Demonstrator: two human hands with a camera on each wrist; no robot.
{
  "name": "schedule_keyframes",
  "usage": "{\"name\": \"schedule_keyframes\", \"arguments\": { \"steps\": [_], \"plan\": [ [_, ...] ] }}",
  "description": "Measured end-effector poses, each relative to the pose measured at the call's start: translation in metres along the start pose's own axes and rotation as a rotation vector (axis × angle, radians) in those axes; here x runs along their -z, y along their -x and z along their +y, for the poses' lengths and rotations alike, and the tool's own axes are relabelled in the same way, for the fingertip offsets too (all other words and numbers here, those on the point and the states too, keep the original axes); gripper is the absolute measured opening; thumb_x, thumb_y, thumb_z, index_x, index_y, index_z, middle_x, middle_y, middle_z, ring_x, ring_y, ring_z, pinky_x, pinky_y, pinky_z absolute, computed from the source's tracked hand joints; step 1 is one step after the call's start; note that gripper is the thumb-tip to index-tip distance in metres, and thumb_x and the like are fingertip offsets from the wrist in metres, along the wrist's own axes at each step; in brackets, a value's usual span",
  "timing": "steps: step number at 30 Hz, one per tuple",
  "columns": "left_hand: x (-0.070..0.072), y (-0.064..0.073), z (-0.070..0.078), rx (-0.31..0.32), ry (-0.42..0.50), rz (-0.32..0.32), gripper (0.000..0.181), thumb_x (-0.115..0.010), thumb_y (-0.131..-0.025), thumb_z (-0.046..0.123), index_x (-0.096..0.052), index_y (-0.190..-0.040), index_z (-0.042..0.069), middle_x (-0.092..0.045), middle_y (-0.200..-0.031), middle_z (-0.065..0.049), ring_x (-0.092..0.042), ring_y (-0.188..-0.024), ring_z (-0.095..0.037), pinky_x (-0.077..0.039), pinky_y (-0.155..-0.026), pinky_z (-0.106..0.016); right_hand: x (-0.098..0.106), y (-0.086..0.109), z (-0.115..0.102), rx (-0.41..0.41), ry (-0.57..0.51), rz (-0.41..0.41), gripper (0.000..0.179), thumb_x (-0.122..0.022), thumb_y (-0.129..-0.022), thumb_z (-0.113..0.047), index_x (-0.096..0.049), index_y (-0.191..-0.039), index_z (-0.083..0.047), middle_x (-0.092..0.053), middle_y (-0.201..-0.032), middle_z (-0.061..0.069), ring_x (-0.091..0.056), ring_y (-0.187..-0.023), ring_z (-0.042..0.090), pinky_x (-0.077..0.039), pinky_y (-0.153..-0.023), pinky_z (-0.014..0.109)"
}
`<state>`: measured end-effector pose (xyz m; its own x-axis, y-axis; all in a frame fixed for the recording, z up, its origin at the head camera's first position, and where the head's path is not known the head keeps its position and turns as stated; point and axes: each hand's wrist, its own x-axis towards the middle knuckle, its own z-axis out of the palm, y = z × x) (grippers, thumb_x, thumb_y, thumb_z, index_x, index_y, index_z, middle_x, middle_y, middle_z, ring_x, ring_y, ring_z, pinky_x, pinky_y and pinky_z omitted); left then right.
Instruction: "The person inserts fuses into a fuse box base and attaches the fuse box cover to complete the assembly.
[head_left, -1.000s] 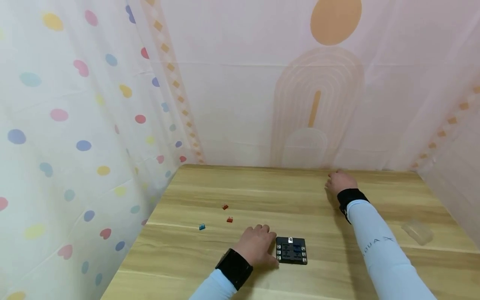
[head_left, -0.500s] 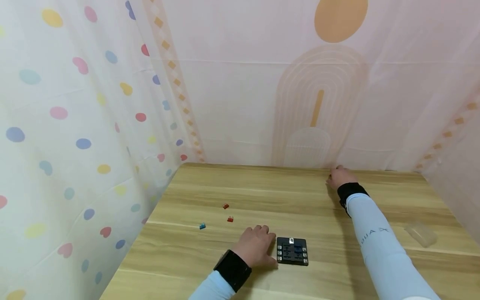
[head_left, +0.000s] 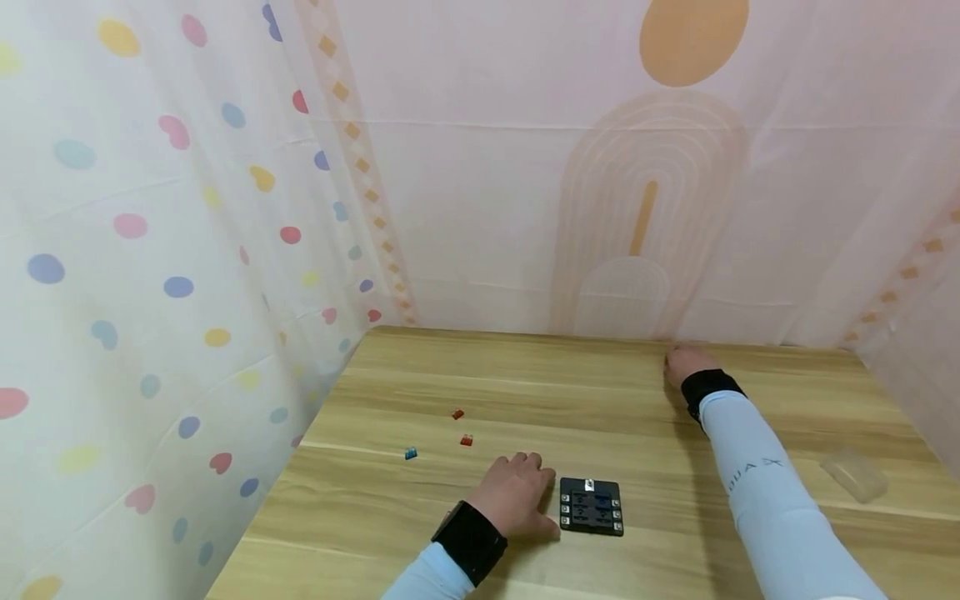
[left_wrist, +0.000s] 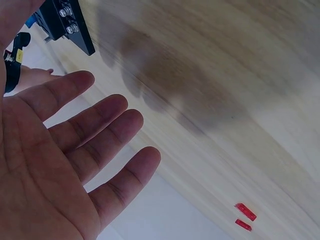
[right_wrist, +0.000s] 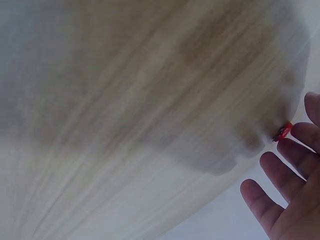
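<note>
My left hand [head_left: 516,496] rests beside a black fuse block [head_left: 591,507], its thumb at the block's left edge and its fingers spread loosely. The block has metal screw terminals along its sides and a blue piece in one slot. At the table's far edge is my right hand [head_left: 686,364]. In the right wrist view, a red blade fuse [right_wrist: 282,131] lies right at its index and middle fingertips, with the thumb a little apart. Left of the left hand lie two small red fuses [head_left: 467,440] and a blue fuse [head_left: 410,453].
A clear plastic box [head_left: 853,475] sits on the right side of the wooden table [head_left: 525,375]. Patterned cloth hangings [head_left: 487,208] rise behind the far edge and along the left side.
The right hand's raised finger has lowered and its fingers have drawn in at the far edge. The left hand stays by the fuse block. The whole head view has shifted slightly.
</note>
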<state>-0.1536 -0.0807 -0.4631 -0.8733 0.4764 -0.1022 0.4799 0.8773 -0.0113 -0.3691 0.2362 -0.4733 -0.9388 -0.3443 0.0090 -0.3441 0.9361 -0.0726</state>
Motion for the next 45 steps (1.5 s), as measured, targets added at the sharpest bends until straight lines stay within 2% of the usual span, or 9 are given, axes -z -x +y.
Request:
{"name": "schedule_keyframes", "arguments": {
  "steps": [4,8,12,15,21,26,34,40,45],
  "plan": [
    [0.001,-0.001,0.001,0.005,-0.006,-0.001,0.065,-0.083,-0.065,0.064,-0.071,-0.111,0.019,-0.064,-0.102,0.000,-0.060,-0.097,-0.018,-0.051,-0.084,-0.039,-0.002,-0.003,0.001,-0.001,-0.005,-0.013,0.020,-0.056,-0.093,-0.006,-0.068,-0.096,0.009,-0.066,-0.102,0.028,-0.062,-0.099,0.044,-0.051,-0.088,0.049],
    [0.002,-0.002,0.001,0.010,-0.006,-0.004,0.066,-0.083,-0.065,0.064,-0.071,-0.112,0.019,-0.064,-0.103,0.000,-0.059,-0.097,-0.018,-0.050,-0.085,-0.039,-0.007,-0.007,0.003,-0.043,-0.030,0.025,0.020,-0.054,-0.092,-0.006,-0.068,-0.093,0.008,-0.066,-0.101,0.029,-0.063,-0.095,0.044,-0.052,-0.082,0.052],
    [0.001,-0.001,0.001,0.011,-0.005,-0.005,0.065,-0.083,-0.065,0.064,-0.071,-0.112,0.020,-0.064,-0.103,0.000,-0.059,-0.097,-0.018,-0.050,-0.085,-0.038,-0.010,-0.003,0.002,-0.056,-0.022,0.085,0.024,-0.050,-0.093,-0.002,-0.062,-0.106,0.014,-0.061,-0.106,0.034,-0.063,-0.095,0.045,-0.053,-0.080,0.053],
    [0.001,0.000,0.001,0.010,-0.005,-0.009,0.065,-0.083,-0.066,0.064,-0.071,-0.112,0.020,-0.064,-0.103,0.000,-0.060,-0.097,-0.018,-0.050,-0.085,-0.038,-0.009,0.002,0.000,-0.023,0.011,0.086,0.023,-0.048,-0.094,0.003,-0.058,-0.110,0.017,-0.060,-0.106,0.034,-0.062,-0.096,0.046,-0.053,-0.081,0.051],
    [0.002,-0.001,0.002,0.001,-0.028,-0.008,0.064,-0.082,-0.067,0.065,-0.071,-0.111,0.020,-0.064,-0.101,0.001,-0.060,-0.096,-0.018,-0.051,-0.083,-0.037,-0.003,0.011,0.000,-0.018,0.010,0.072,0.009,-0.055,-0.089,0.010,-0.064,-0.089,0.009,-0.064,-0.092,0.028,-0.063,-0.090,0.043,-0.054,-0.077,0.050],
    [0.003,-0.002,0.001,-0.002,-0.040,-0.008,0.066,-0.081,-0.066,0.067,-0.071,-0.112,0.020,-0.064,-0.102,0.001,-0.059,-0.095,-0.018,-0.051,-0.082,-0.038,-0.005,0.007,0.004,-0.061,-0.012,0.084,0.014,-0.058,-0.087,0.010,-0.065,-0.079,0.002,-0.067,-0.086,0.023,-0.065,-0.082,0.037,-0.055,-0.068,0.047],
    [0.002,-0.006,-0.001,-0.013,-0.042,-0.015,0.068,-0.079,-0.067,0.067,-0.070,-0.114,0.019,-0.064,-0.103,0.000,-0.060,-0.097,-0.019,-0.051,-0.084,-0.038,-0.008,0.002,0.006,-0.047,-0.016,0.116,0.020,-0.058,-0.086,0.007,-0.062,-0.069,-0.003,-0.066,-0.076,0.016,-0.065,-0.073,0.033,-0.053,-0.060,0.047],
    [0.004,-0.012,-0.002,-0.017,-0.039,0.004,0.067,-0.080,-0.067,0.066,-0.070,-0.113,0.018,-0.063,-0.102,0.000,-0.058,-0.095,-0.018,-0.050,-0.084,-0.039,0.005,0.006,0.004,-0.034,-0.029,0.108,0.020,-0.059,-0.085,0.005,-0.061,-0.068,-0.005,-0.064,-0.072,0.011,-0.062,-0.069,0.028,-0.052,-0.058,0.046],
    [0.008,-0.015,-0.002,-0.017,-0.046,0.006,0.066,-0.080,-0.067,0.066,-0.070,-0.111,0.018,-0.062,-0.100,0.001,-0.058,-0.092,-0.017,-0.051,-0.082,-0.038,0.013,0.010,0.001,-0.032,-0.044,0.123,0.018,-0.058,-0.083,0.007,-0.060,-0.069,-0.005,-0.065,-0.073,0.011,-0.062,-0.068,0.027,-0.051,-0.057,0.045]
  ]
}}
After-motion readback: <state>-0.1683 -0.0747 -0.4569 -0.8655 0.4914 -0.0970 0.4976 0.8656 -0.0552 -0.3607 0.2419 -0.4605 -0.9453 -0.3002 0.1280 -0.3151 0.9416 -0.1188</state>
